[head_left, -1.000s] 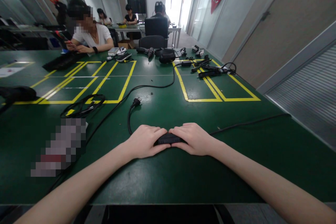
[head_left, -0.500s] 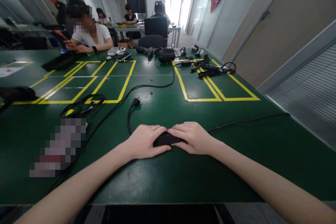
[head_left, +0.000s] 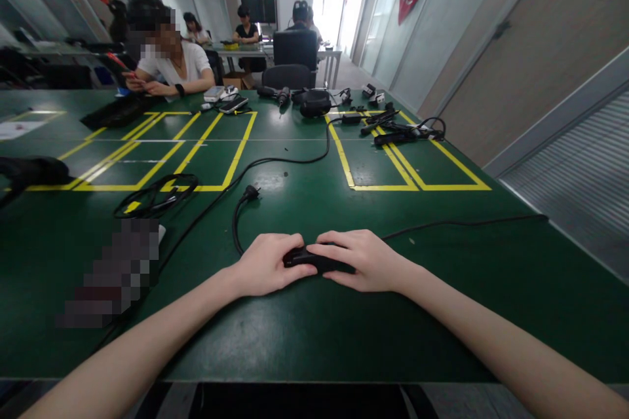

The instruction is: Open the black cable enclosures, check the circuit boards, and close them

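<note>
A small black power adapter point(head_left: 308, 259) lies on the green table point(head_left: 314, 334) near its front edge. My left hand point(head_left: 268, 264) wraps its left end, fingers curled over it. My right hand point(head_left: 361, 258) covers its right end, fingers closed over the top. A thin black cable point(head_left: 466, 223) runs from under my right hand off to the right. Another black cord with a plug point(head_left: 249, 194) curves up from my left hand.
A coiled black cable point(head_left: 156, 195) lies at the left on yellow floor-tape markings point(head_left: 230, 167). Black chargers and cords point(head_left: 400, 131) sit at the far right. A blurred object point(head_left: 115, 272) lies at the left. A seated person point(head_left: 167, 59) works across the table.
My hands have drawn slightly closer over the adapter, my right fingers sliding further left across its top. The plug cord has shifted a little leftward.
</note>
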`<action>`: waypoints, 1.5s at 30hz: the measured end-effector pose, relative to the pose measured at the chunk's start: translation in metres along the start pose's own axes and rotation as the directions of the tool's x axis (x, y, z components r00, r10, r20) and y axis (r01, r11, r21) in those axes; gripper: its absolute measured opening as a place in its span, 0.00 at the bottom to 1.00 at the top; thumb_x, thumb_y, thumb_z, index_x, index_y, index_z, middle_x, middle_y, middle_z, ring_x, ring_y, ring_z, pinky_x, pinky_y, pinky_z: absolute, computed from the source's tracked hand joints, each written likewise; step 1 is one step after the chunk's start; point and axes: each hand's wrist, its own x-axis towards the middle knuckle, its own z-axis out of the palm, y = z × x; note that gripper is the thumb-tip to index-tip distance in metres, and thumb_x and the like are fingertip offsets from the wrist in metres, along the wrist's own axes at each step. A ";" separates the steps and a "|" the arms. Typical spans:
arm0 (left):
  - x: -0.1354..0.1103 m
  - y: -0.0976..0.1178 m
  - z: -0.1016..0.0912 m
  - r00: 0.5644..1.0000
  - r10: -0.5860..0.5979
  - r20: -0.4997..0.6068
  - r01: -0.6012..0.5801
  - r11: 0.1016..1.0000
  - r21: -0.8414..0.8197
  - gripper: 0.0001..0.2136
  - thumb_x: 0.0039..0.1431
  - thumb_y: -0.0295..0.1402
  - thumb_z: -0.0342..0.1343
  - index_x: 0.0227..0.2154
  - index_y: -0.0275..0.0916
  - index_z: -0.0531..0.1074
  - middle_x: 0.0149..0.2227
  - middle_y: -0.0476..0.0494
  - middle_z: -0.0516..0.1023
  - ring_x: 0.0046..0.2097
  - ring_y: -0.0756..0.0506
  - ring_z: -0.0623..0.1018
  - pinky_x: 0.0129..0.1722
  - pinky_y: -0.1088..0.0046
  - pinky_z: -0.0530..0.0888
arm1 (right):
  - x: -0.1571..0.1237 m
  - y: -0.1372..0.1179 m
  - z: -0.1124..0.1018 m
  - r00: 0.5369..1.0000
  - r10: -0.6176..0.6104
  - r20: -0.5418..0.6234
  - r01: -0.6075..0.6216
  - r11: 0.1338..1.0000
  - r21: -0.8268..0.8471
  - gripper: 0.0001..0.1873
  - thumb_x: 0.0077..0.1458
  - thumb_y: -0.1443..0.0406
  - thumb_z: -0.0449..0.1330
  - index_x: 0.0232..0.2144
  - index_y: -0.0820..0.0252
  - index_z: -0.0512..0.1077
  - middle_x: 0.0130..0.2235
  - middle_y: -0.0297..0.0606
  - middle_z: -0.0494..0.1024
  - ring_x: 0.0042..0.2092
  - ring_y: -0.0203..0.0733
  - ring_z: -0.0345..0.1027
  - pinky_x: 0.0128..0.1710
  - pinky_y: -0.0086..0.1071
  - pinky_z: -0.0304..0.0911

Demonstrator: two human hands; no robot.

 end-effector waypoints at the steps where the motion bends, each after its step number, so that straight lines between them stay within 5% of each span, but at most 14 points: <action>1: 0.000 -0.001 0.001 0.999 0.035 -0.012 -0.034 0.999 0.039 0.19 0.68 0.50 0.57 0.31 0.40 0.68 0.28 0.52 0.72 0.30 0.48 0.72 0.31 0.73 0.63 | 0.000 0.000 0.000 1.000 0.028 0.013 -0.029 0.997 0.076 0.22 0.69 0.59 0.58 0.61 0.60 0.69 0.51 0.47 0.81 0.44 0.44 0.78 0.39 0.33 0.71; 6: 0.001 -0.002 0.002 0.995 0.094 -0.045 -0.086 0.985 0.149 0.18 0.67 0.51 0.58 0.32 0.40 0.68 0.29 0.50 0.72 0.32 0.46 0.74 0.32 0.72 0.63 | 0.000 -0.001 0.002 0.994 0.108 -0.009 -0.102 0.961 0.256 0.17 0.70 0.63 0.58 0.59 0.58 0.72 0.46 0.44 0.84 0.43 0.42 0.79 0.41 0.32 0.71; 18: 0.001 0.001 0.003 0.999 0.040 0.006 -0.040 0.985 0.169 0.19 0.74 0.48 0.50 0.33 0.39 0.73 0.31 0.47 0.77 0.34 0.45 0.77 0.37 0.70 0.70 | 0.001 -0.002 0.009 0.996 0.085 0.027 -0.088 0.988 0.123 0.22 0.71 0.59 0.58 0.63 0.58 0.70 0.47 0.45 0.81 0.43 0.44 0.76 0.41 0.36 0.68; 21: 0.000 0.004 -0.001 1.000 0.007 -0.018 -0.002 0.966 0.259 0.19 0.75 0.48 0.48 0.39 0.39 0.76 0.37 0.43 0.81 0.40 0.42 0.79 0.46 0.63 0.73 | 0.002 -0.002 0.010 0.989 0.150 0.005 -0.149 0.982 0.115 0.20 0.71 0.60 0.58 0.62 0.57 0.72 0.45 0.44 0.81 0.42 0.44 0.75 0.42 0.37 0.67; 24: -0.003 0.006 -0.009 0.984 -0.037 -0.172 0.097 0.929 0.358 0.22 0.73 0.50 0.48 0.56 0.39 0.74 0.50 0.36 0.81 0.53 0.36 0.78 0.60 0.47 0.70 | 0.001 0.002 0.009 0.969 0.239 -0.064 -0.231 0.967 0.110 0.20 0.72 0.61 0.56 0.61 0.57 0.73 0.45 0.44 0.82 0.42 0.44 0.75 0.41 0.38 0.66; 26: -0.008 0.005 -0.018 0.934 -0.096 -0.344 0.253 0.857 0.449 0.29 0.70 0.55 0.50 0.63 0.40 0.70 0.60 0.29 0.76 0.64 0.27 0.71 0.67 0.29 0.54 | 0.000 0.006 0.009 0.939 0.325 -0.110 -0.310 0.941 0.134 0.20 0.72 0.61 0.55 0.62 0.56 0.73 0.45 0.43 0.82 0.41 0.45 0.75 0.40 0.39 0.66; 29: -0.021 -0.007 -0.041 0.815 -0.230 -0.532 0.510 0.720 0.471 0.36 0.66 0.62 0.49 0.66 0.41 0.69 0.70 0.25 0.63 0.73 0.18 0.56 0.62 0.15 0.42 | -0.002 0.012 0.006 0.891 0.428 -0.148 -0.399 0.897 0.192 0.21 0.71 0.59 0.55 0.63 0.53 0.72 0.44 0.42 0.82 0.40 0.46 0.74 0.39 0.39 0.68; 33: -0.047 -0.042 -0.075 0.632 -0.426 -0.647 0.725 0.619 0.301 0.40 0.61 0.67 0.51 0.64 0.41 0.72 0.74 0.26 0.56 0.73 0.10 0.46 0.57 0.10 0.48 | -0.003 0.014 0.003 0.870 0.465 -0.163 -0.425 0.876 0.227 0.21 0.71 0.58 0.55 0.63 0.52 0.72 0.44 0.42 0.82 0.39 0.47 0.74 0.40 0.39 0.68; 35: -0.060 -0.061 -0.085 0.596 -0.499 -0.628 0.762 0.598 0.249 0.43 0.58 0.69 0.53 0.65 0.41 0.71 0.75 0.25 0.53 0.72 0.07 0.45 0.54 0.09 0.54 | -0.003 0.014 0.002 0.871 0.463 -0.165 -0.422 0.877 0.231 0.21 0.71 0.58 0.56 0.62 0.52 0.73 0.43 0.42 0.82 0.40 0.47 0.74 0.40 0.39 0.68; 40: -0.062 -0.065 -0.081 0.623 -0.468 -0.626 0.732 0.631 0.257 0.41 0.58 0.67 0.55 0.64 0.40 0.71 0.75 0.26 0.53 0.72 0.09 0.52 0.58 0.15 0.58 | -0.004 0.015 0.003 0.865 0.471 -0.176 -0.423 0.871 0.250 0.20 0.71 0.58 0.56 0.61 0.53 0.74 0.44 0.41 0.83 0.39 0.46 0.74 0.39 0.39 0.68; 45: -0.024 -0.017 -0.047 0.770 -0.207 -0.604 0.542 0.713 0.446 0.35 0.66 0.55 0.56 0.70 0.40 0.64 0.77 0.27 0.44 0.76 0.19 0.45 0.68 0.23 0.46 | -0.006 0.017 0.004 0.847 0.504 -0.168 -0.442 0.844 0.302 0.21 0.71 0.56 0.57 0.61 0.53 0.74 0.44 0.42 0.82 0.40 0.47 0.75 0.41 0.40 0.70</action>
